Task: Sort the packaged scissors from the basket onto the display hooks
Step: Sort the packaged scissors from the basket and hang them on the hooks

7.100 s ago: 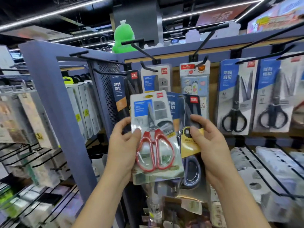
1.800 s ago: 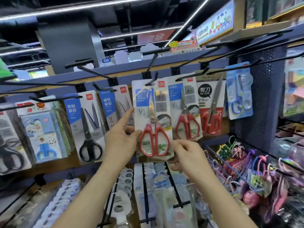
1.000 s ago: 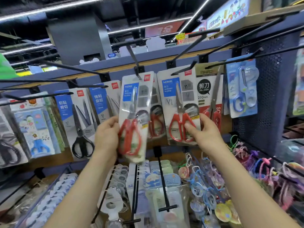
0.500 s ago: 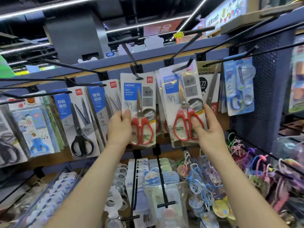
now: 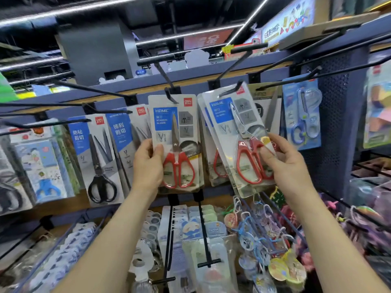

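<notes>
Both arms reach up to the top hook row.

Left hand (image 5: 148, 166): thumb on the front and fingers behind, gripping the left edge of a clear blister pack of red-handled scissors on a white card with a blue label (image 5: 176, 142). The pack hangs upright, its top hole at the tip of a short black metal hook (image 5: 170, 95). Its left edge overlaps the neighbouring blue-and-white pack of grey-bladed scissors (image 5: 127, 132). A narrow strip of free space lies along its right edge.

Right hand (image 5: 289, 163): thumb pressed on the red handles, fingers curled behind, pinching the lower right of a second red-handled scissors pack (image 5: 237, 132). This one is tilted, bottom swung to the right, with its top corner at the tip of the next black hook (image 5: 230, 91); I cannot tell whether it is threaded on. More red-handled packs (image 5: 211, 157) sit just behind it. Its right edge covers part of a grey-carded scissors pack (image 5: 268, 104). Its bottom corner hangs just above the coloured keychains (image 5: 254, 235).

Long black bars (image 5: 243, 60) jut out overhead. The perforated dark blue side panel (image 5: 338, 127) closes off the right. The room in front of the hooks is open.
</notes>
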`<act>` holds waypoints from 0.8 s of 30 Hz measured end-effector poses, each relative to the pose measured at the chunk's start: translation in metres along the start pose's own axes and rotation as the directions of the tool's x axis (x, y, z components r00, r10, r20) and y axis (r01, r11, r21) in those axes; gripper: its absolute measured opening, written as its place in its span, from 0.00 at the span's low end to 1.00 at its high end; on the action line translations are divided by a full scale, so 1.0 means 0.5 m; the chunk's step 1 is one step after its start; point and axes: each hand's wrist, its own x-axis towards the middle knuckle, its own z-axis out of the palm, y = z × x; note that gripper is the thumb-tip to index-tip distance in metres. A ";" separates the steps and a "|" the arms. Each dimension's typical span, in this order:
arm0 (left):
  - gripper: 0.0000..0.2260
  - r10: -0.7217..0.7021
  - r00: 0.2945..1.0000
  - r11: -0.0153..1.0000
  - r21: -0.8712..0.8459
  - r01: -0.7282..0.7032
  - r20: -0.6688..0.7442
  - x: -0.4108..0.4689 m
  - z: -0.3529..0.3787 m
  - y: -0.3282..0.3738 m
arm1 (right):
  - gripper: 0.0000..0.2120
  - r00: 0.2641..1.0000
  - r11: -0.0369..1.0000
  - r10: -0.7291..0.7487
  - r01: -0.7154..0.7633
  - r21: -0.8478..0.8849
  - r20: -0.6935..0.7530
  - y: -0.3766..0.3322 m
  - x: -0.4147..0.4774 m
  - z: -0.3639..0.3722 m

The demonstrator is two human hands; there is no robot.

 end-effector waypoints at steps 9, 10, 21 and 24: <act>0.10 -0.044 0.999 0.997 -0.061 0.044 -0.006 -0.022 -0.055 0.054 | 0.22 0.996 0.984 -0.013 -0.002 -0.180 -0.083 0.039 -0.008 0.039; 0.10 -0.041 0.999 0.997 -0.060 0.042 0.012 -0.026 -0.059 0.059 | 0.23 0.997 0.979 -0.006 -0.010 -0.202 -0.080 0.044 -0.008 0.041; 0.10 0.037 0.999 0.986 -0.164 -0.031 0.036 -0.131 -0.086 0.133 | 0.26 0.994 0.898 -0.075 0.034 -0.439 -0.076 -0.005 -0.059 0.049; 0.11 0.055 0.998 0.983 -0.177 -0.051 0.020 -0.150 -0.079 0.143 | 0.19 0.996 0.981 -0.029 0.045 -0.189 0.088 -0.063 -0.099 0.068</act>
